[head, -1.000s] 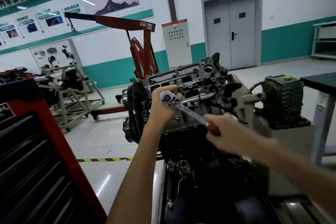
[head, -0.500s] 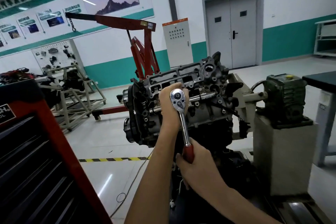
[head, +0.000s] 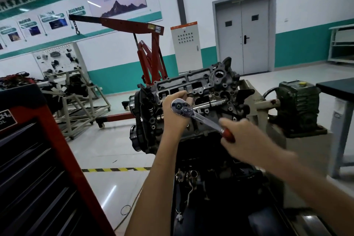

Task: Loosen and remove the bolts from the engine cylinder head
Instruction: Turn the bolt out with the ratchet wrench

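Left hand (head: 175,116) cupping ratchet (head: 199,116) head, right hand (head: 243,138) closed around its handle.

A red hoist (head: 149,44) stands behind, a grey cabinet (head: 186,46) beside double doors (head: 244,30); a red tool chest (head: 28,159) sits at left, a gearbox (head: 298,107) right

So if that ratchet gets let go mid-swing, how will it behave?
The ratchet looks like solid polished steel: probably rigid, heavy for its size, head-heavy. The left hand steadies its head; the right hand grips the red handle. Released, it would likely droop or slip off the cylinder head.
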